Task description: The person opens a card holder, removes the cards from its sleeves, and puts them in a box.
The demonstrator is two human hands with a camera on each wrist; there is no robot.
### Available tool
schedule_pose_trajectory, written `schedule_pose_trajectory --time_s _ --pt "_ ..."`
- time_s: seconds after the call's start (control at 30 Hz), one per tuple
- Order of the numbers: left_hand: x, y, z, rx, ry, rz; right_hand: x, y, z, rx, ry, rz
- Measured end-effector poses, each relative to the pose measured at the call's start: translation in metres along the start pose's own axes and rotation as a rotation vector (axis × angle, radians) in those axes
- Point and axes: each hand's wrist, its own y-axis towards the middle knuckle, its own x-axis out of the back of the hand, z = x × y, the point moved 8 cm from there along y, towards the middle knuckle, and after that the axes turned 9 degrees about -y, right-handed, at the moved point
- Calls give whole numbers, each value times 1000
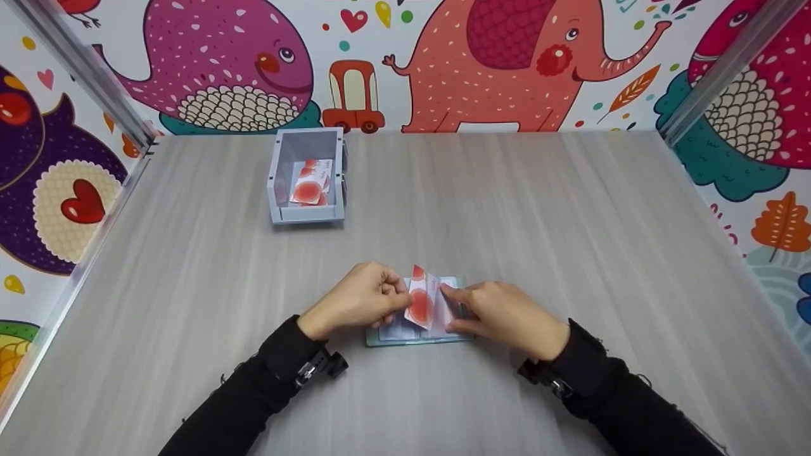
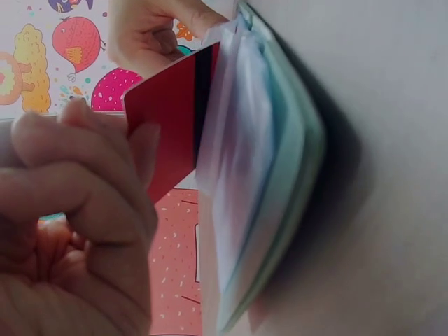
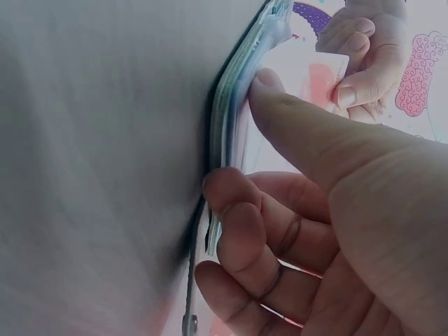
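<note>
An open card holder [image 1: 421, 342] with pale green covers and clear sleeves lies on the table. My left hand [image 1: 361, 297] pinches a white card with red circles [image 1: 419, 307] between thumb and fingers. In the left wrist view the card's red back [image 2: 164, 105] carries a dark stripe, and its far edge stands at a clear sleeve [image 2: 217, 133]; how deep it goes in cannot be told. My right hand [image 1: 510, 316] grips the holder's right side, its thumb [image 3: 280, 105] on the sleeves and its other fingers curled at the edge.
A grey open-topped box [image 1: 308, 214] stands at the back left, with several red-and-white cards [image 1: 310, 183] inside. Cartoon-printed walls [image 1: 405, 63] border the table [image 1: 538, 209] at the back and both sides. Wrist cameras are strapped over black sleeves [image 1: 272, 373].
</note>
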Motion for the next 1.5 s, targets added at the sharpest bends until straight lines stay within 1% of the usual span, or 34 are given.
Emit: schedule_pose_trajectory --time_s 0.2,0.33,0.43,0.67,0.93,1.2,1.43,1.5 --pt "4 0 -2 -12 39 -12 2 0 -1 -12 -5 12" --pt "8 0 -2 -24 52 -25 4 -2 -1 -4 -24 2" --pt "10 0 -3 -28 52 -31 5 -2 -2 -5 -27 2" --pt "14 0 -3 -28 54 -41 5 -2 -5 -35 33 32" --pt "18 -1 -4 -36 24 -37 5 -4 -5 -22 14 31" --pt "30 -3 -7 -32 26 -68 5 -3 -6 -55 40 39" --pt "40 -5 -12 -42 1 -97 7 -4 -5 -45 -23 21" --pt "43 -6 -13 -43 0 -107 7 -4 -6 -49 -21 25"
